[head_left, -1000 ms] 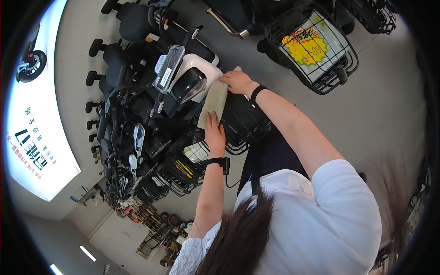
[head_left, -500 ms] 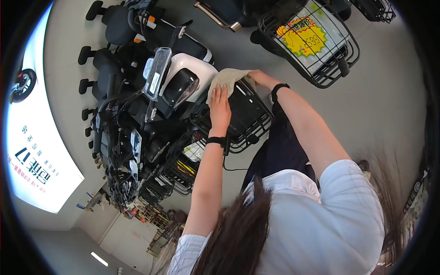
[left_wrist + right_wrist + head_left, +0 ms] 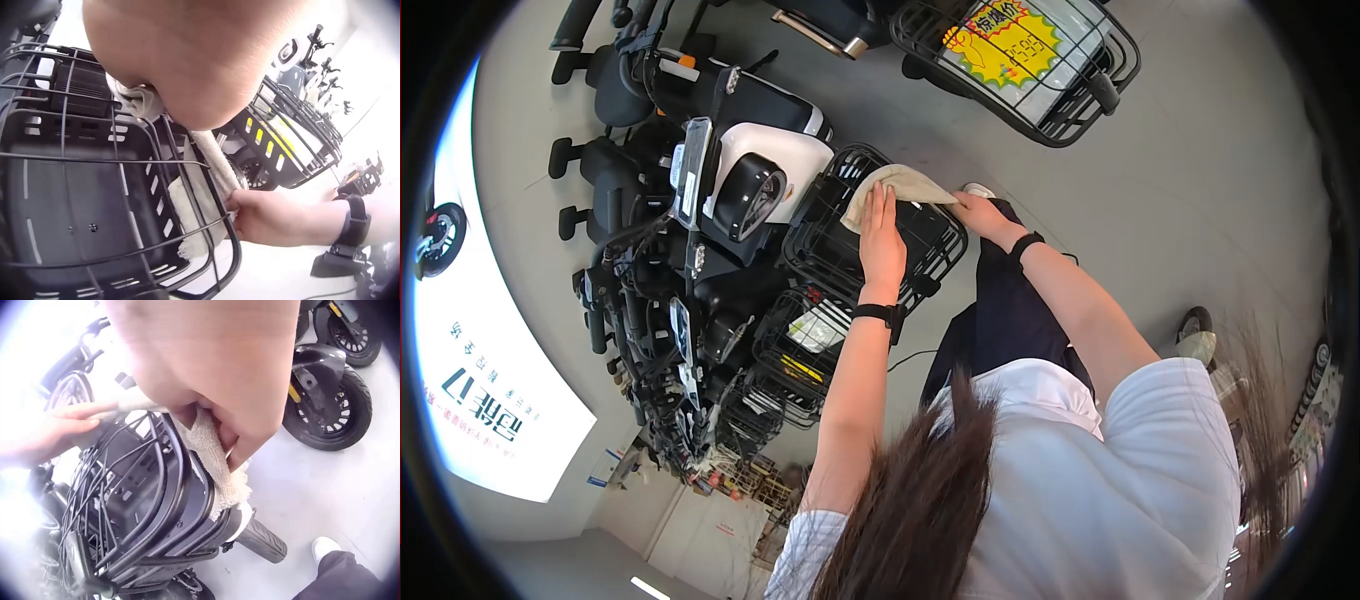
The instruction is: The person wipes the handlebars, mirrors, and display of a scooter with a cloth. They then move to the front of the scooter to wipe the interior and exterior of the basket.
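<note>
A pale cloth [image 3: 905, 182] [image 3: 215, 164] [image 3: 212, 456] lies across the upper rim of a black wire basket [image 3: 948, 248] [image 3: 81, 161] [image 3: 178, 487] in front of a white scooter [image 3: 792, 155]. The left hand [image 3: 882, 245] [image 3: 194, 56] [image 3: 50, 432] has long, straight fingers over the cloth; in the right wrist view it pinches one end. The right hand [image 3: 990, 220] [image 3: 275, 217] [image 3: 212, 369] grips the other end at the basket's outer corner, fingers curled round it. Part of the cloth hangs down beside the wires in the left wrist view.
Another basket with a yellow price sign [image 3: 1005, 45] stands at the top. Parked scooters and their baskets [image 3: 805, 335] run down the left side. A scooter wheel [image 3: 331, 409] and a shoe [image 3: 324, 547] show in the right wrist view.
The cloth has moved from beside the white front panel onto the basket's rim. The right hand has shifted outward and down, and the surroundings have slid left in the head view.
</note>
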`<action>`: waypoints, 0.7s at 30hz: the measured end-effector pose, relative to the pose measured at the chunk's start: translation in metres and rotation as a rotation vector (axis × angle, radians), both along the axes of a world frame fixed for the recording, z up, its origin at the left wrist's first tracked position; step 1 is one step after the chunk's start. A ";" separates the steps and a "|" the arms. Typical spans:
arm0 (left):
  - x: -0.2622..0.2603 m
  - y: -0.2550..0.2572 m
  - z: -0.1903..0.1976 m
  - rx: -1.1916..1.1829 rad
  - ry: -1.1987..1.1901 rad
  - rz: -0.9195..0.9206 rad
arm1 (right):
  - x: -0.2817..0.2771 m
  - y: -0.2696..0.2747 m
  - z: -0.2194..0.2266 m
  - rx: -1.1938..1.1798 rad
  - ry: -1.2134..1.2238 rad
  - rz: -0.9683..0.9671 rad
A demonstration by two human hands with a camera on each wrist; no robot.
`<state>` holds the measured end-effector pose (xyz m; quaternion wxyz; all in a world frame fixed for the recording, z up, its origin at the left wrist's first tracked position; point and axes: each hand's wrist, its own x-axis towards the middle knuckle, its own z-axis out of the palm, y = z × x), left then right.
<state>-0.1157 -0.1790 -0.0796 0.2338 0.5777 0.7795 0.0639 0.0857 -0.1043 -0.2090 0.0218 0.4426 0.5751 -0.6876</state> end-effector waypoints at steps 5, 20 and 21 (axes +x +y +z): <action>0.026 -0.006 0.000 -0.064 -0.059 -0.131 | 0.032 -0.025 -0.016 0.102 -0.058 0.034; 0.019 -0.003 0.015 0.024 -0.011 0.009 | -0.082 0.042 -0.035 -0.362 0.164 -0.384; 0.013 -0.008 0.008 0.041 -0.001 -0.010 | -0.105 0.054 -0.035 -0.264 0.109 -0.371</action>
